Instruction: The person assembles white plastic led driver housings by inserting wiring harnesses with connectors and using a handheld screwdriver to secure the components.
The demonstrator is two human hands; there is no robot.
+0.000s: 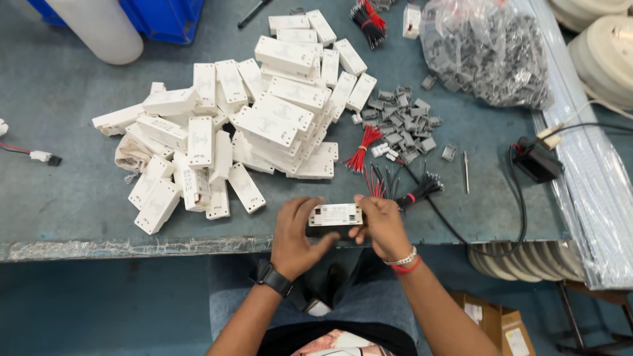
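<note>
**Two hands hold a small white box at the near edge of a workbench**

At the far left of the grey-blue worktable (pixel 59 184) lies a short red-and-black lead with a white plug (pixel 41 156). To its right spreads a big loose heap of white rectangular plastic casings (pixel 244 132), some flat, some stacked.

Near the table's front edge, the left hand (pixel 298 240), with a black watch on its wrist, closes around the left end of a small white rectangular module with a red mark on top (pixel 335 215). The right hand (pixel 382 227), with a red and a pale band on its wrist, grips the module's right end, fingers curled over it. The module is held level between them, just above the table edge.

Just beyond the right hand lie bundles of red and black wires (pixel 389 178). Farther off sits a scatter of small grey plastic clips (pixel 403 124), and at the far right a clear plastic bag full of grey clips (pixel 488 49). A black adapter with a black cable (pixel 537 161) rests near the right edge.
</note>
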